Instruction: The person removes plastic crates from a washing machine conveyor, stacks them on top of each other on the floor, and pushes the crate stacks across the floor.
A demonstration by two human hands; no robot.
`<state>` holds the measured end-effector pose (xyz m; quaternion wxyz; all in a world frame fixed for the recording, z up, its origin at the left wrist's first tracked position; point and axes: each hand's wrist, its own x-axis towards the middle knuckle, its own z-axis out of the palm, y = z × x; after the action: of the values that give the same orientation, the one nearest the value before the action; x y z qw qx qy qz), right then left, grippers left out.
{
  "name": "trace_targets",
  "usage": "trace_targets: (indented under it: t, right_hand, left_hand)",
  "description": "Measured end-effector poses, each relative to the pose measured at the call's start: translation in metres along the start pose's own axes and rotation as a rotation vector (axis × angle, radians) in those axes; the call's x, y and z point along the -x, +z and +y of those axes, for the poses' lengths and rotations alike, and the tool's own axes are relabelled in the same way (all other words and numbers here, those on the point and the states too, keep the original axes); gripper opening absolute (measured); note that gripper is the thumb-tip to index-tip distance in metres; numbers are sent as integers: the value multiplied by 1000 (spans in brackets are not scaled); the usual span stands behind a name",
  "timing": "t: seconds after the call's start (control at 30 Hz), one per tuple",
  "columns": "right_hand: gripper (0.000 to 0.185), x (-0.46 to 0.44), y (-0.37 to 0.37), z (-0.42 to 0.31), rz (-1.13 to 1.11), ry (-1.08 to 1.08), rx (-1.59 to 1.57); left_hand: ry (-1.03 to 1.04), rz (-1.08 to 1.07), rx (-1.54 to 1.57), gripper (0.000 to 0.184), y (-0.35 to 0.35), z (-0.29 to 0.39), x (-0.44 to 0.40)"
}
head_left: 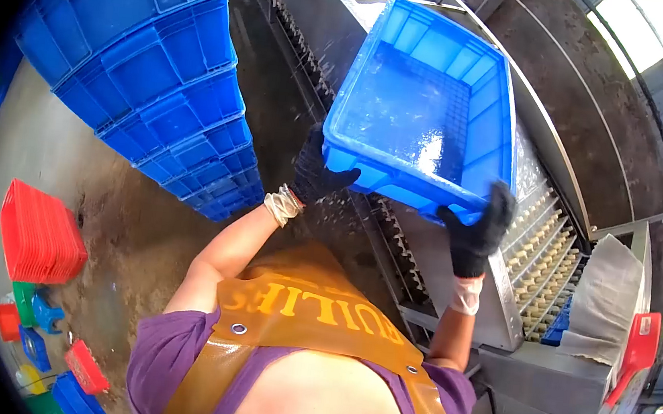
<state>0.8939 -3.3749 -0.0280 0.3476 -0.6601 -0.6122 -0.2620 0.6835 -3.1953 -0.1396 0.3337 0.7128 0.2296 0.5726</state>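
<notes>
brown apron [320,311] w/ yellow lettering, worn over purple shirt [169,364], is nearest cam; metal eyelets seen on both straps.

item held: blue crate [412,94], ahead of wearer, tilted, open side toward cam. interior wet & shiny; bright reflection on base nr. the near wall. grid pattern seen on part of base.

l. hand [320,172], black glove, grasping crate at near l. corner: thumb along outer near wall, other fingers partly hidden. cream cuff [283,205] at wrist. r. hand [476,230], black glove, grasping crate at near r. corner, fingers up along outer side, thumb nr. underside; slightly blurred. whitish cuff [467,295] at that wrist.

crate is above metal machine [453,276]; rows of cream rollers [543,266] visible to r. of crate. dark toothed chain [307,59] runs along machine's l. side. small droplets seen nr. crate & l. hand.

to l.: tall stack of blue crates [160,68] on wet, stained floor [127,266]. far l.: nested red baskets [39,237]; nr. them, loose plastic containers [77,397], red/blue/green/yellow.

to r.: pale sheet [605,296] draped by machine's end; red scoop-like item [638,352] just beside it, exact type can't be confirmed.
</notes>
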Motion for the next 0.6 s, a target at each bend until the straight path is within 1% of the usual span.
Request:
trace_targets:
  t: [0.03, 0.07, 0.1, 0.17, 0.23, 0.27, 0.3, 0.33, 0.37, 0.4, 0.43, 0.47, 0.5, 0.53, 0.57, 0.6]
  right_hand:
    - [82, 15, -2, 11, 206, 134, 28]
    - [92, 32, -2, 22, 227, 297, 90]
    - [92, 49, 6, 35, 207, 481, -243]
    - [83, 88, 46, 70, 126, 807, -776]
    - [70, 100, 59, 50, -48, 984, -1072]
    - [64, 109, 74, 50, -65, 917, -1052]
    - [61, 104, 87, 42, 2, 887, -1112]
    - [58, 100, 101, 33, 66, 852, -1173]
    - [58, 83, 102, 17, 205, 870, -1302]
    - [58, 59, 101, 9, 286, 750, -1275]
    - [58, 30, 93, 3, 278, 618, -1359]
    - [58, -3, 84, -1, 279, 489, -1429]
    - [54, -38, 83, -5, 272, 494, -1331]
    - [51, -75, 71, -7, 177, 409, -1315]
    - [43, -106, 70, 1, 144, 428, -1358]
    - [35, -143, 56, -14, 115, 398, -1351]
  left_hand:
    - [1, 2, -1, 91, -2, 7, -5]
    - [60, -41, -112, 90, -10, 29, -23]
    - [119, -78, -228, 88, -14, 45, -38]
    - [111, -91, -4, 91, -12, 66, -63]
    - [233, -142, -101, 92, -13, 79, -90]
    - [358, -161, -203, 91, -19, 93, -103]
    - [480, -183, -319, 91, -27, 111, -118]
    - [512, -216, -368, 91, -34, 131, -132]
    - [533, -254, -413, 92, -39, 154, -145]
    - [586, -227, -456, 93, -43, 173, -160]
    - [639, -211, -491, 93, -49, 189, -176]
    - [700, -143, -525, 93, -56, 200, -195]
    - [753, -76, -546, 94, -70, 204, -217]
    - [821, 34, -612, 92, -84, 214, -237]
    - [891, 146, -676, 90, -98, 230, -256]
    - [599, -19, -659, 87, -122, 251, -274]
